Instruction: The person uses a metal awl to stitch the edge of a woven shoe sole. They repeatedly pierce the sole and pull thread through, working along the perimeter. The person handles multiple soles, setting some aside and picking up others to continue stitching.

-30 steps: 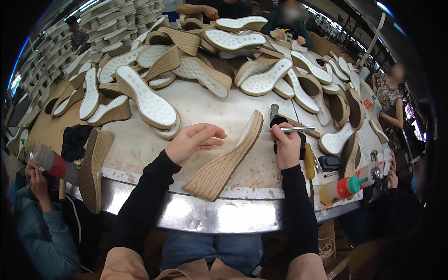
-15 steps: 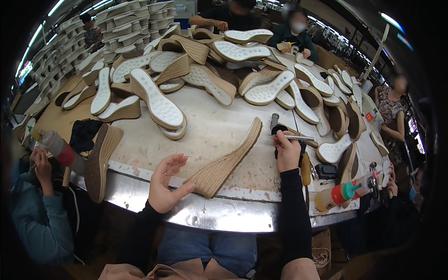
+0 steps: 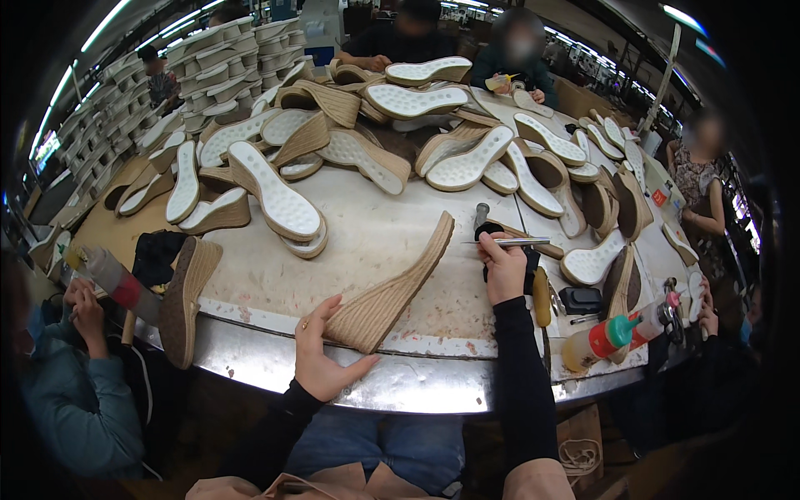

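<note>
A wedge shoe sole (image 3: 392,296) wrapped in tan braided rope stands on its side at the table's near edge. Its thick heel end points toward me and its thin toe end rises away to the right. Around the heel end is my left hand (image 3: 330,357), open, thumb and fingers spread. The fingertips are right beside the rope wall; whether they touch it I cannot tell. To the right of the sole, my right hand (image 3: 505,268) is closed on a slim silver pen-like tool (image 3: 525,242), its thin tip pointing left. A hammer (image 3: 482,215) lies just beyond that hand.
A big heap of wedge soles (image 3: 358,158) with white dimpled insoles covers the far table. Another wedge sole (image 3: 190,304) leans at the left edge, near a squeeze bottle (image 3: 117,279). At right are a yellow handle (image 3: 542,297), black box (image 3: 581,300) and glue bottle (image 3: 596,344). Co-workers sit around.
My left hand has moved right and closer to the heel end of the sole. My right hand keeps hold of the silver tool. The whole view has shifted slightly.
</note>
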### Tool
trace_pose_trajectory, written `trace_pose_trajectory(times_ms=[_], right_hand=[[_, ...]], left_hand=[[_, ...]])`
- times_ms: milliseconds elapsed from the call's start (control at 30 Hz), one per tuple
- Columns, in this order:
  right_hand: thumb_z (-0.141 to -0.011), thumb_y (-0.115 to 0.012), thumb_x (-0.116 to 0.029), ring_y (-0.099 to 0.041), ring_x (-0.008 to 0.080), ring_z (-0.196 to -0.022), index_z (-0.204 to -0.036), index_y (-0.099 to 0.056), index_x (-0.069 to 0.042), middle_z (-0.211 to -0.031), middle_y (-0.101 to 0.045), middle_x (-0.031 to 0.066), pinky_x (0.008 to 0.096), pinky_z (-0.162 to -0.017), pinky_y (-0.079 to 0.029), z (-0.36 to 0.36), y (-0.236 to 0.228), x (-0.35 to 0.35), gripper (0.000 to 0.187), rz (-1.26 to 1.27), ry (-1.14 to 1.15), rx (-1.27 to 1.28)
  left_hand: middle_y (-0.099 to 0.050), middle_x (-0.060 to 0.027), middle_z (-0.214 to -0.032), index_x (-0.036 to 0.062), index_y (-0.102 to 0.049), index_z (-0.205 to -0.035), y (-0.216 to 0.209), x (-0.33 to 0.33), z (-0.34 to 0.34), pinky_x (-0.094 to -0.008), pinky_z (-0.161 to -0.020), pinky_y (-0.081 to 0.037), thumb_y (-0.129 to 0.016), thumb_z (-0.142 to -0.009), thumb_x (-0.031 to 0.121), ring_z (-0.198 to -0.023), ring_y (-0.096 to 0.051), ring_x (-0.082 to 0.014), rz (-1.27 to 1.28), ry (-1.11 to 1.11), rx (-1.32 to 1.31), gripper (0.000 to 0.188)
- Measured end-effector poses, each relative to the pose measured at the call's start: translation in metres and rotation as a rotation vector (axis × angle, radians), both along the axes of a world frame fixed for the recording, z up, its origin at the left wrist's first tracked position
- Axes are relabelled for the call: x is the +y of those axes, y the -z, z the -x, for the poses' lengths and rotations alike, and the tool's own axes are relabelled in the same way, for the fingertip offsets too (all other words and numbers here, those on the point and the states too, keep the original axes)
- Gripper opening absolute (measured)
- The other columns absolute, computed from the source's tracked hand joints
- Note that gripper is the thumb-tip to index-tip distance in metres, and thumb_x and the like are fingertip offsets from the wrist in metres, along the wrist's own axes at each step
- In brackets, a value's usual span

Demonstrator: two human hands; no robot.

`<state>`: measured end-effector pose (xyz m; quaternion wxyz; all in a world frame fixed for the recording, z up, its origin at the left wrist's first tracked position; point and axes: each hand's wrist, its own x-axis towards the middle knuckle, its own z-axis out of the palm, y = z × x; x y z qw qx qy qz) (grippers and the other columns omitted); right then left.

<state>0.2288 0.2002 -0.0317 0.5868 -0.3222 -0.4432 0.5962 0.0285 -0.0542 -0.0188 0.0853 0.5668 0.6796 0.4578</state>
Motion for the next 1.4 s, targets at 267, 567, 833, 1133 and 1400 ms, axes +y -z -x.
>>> trace_pose_trajectory(times_ms=[267,567,833,1133,1400], right_hand=[[-0.079,-0.073,-0.006,-0.06,0.0095,-0.066,-0.09,-0.059,-0.002,-0.077,-0.064,0.0041,0.02,-0.06,-0.045,-0.001,0.004,0.004,0.019,0.007,0.011,0.071],[-0.08,-0.072,-0.006,-0.059,0.0113,-0.069,-0.088,-0.059,-0.005,-0.078,-0.062,0.0031,0.0229,-0.062,-0.046,-0.004,-0.003,0.001,0.015,0.058,0.071,0.041],[-0.077,-0.075,-0.008,-0.062,0.011,-0.068,-0.091,-0.058,-0.003,-0.078,-0.064,0.0039,0.0225,-0.061,-0.047,-0.001,0.001,0.004,0.022,0.069,0.038,0.099],[-0.078,-0.075,-0.008,-0.061,0.01,-0.069,-0.09,-0.058,-0.003,-0.078,-0.064,0.0033,0.0213,-0.062,-0.047,-0.002,-0.003,0.0,0.021,0.074,0.046,0.069],[-0.079,-0.073,-0.007,-0.059,0.0097,-0.069,-0.09,-0.059,-0.004,-0.079,-0.062,0.003,0.0226,-0.063,-0.047,0.001,-0.006,-0.004,0.017,0.083,0.057,0.007]], left_hand=[[-0.053,-0.0151,-0.11,0.0008,-0.031,-0.13,-0.058,0.013,0.02,-0.034,-0.092,-0.04,-0.082,-0.054,0.016,-0.102,-0.054,-0.0238,-0.401,0.126,-0.204,0.093],[-0.056,-0.0117,-0.106,0.0098,-0.031,-0.139,-0.142,0.072,-0.037,-0.0473,-0.098,-0.032,-0.08,-0.056,0.023,-0.094,-0.058,-0.0284,-0.323,0.511,0.36,0.097],[-0.055,-0.0171,-0.119,0.0087,-0.014,-0.147,-0.064,0.11,-0.079,-0.0569,-0.108,-0.019,-0.078,-0.061,0.022,-0.114,-0.053,-0.0306,0.169,0.653,0.576,0.107],[-0.045,-0.021,-0.133,-0.0007,-0.033,-0.137,-0.077,0.12,0.019,-0.0408,-0.108,-0.029,-0.074,-0.073,0.012,-0.125,-0.042,-0.0282,-0.455,0.21,-0.1,0.077],[-0.052,-0.0168,-0.127,0.0001,-0.049,-0.125,-0.03,0.11,0.04,-0.0397,-0.103,-0.032,-0.072,-0.075,0.016,-0.12,-0.047,-0.0277,-0.214,0.179,-0.218,0.057]])
